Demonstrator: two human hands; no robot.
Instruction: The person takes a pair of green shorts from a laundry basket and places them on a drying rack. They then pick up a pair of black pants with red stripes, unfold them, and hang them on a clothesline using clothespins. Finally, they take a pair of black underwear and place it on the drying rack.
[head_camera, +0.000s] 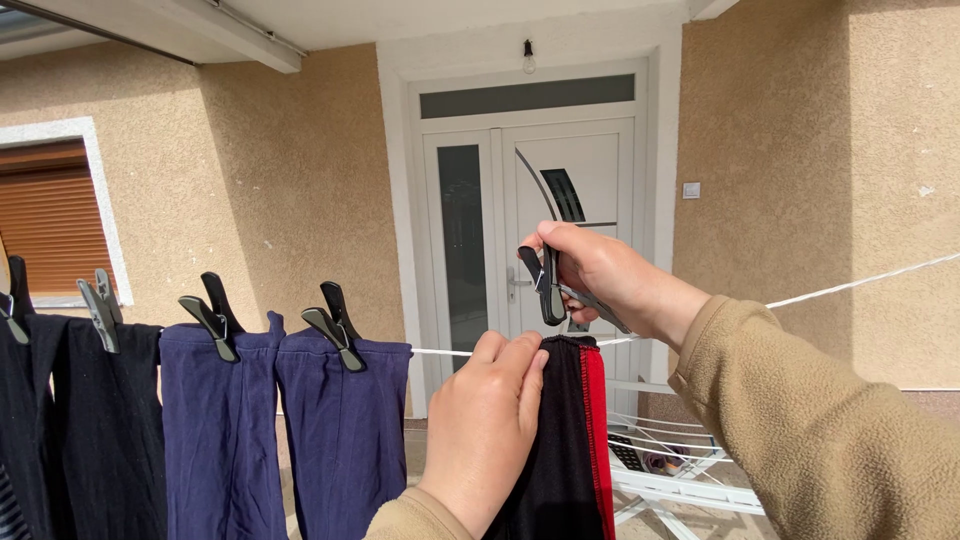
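Observation:
A white clothesline (850, 285) runs across the view. My left hand (480, 430) pinches the top of a black garment with a red edge (575, 440) against the line. Just above it, my right hand (600, 275) grips a dark grey clothespin (548, 285), its jaws pointing down at the garment's top edge. Both arms wear tan fleece sleeves.
Two navy garments (345, 440) and black ones (105, 430) hang to the left, each under a dark clothespin (335, 325). Behind stand a white door (480, 240), a tan stucco wall and a shuttered window (50, 220). A white drying rack (670, 475) is lower right.

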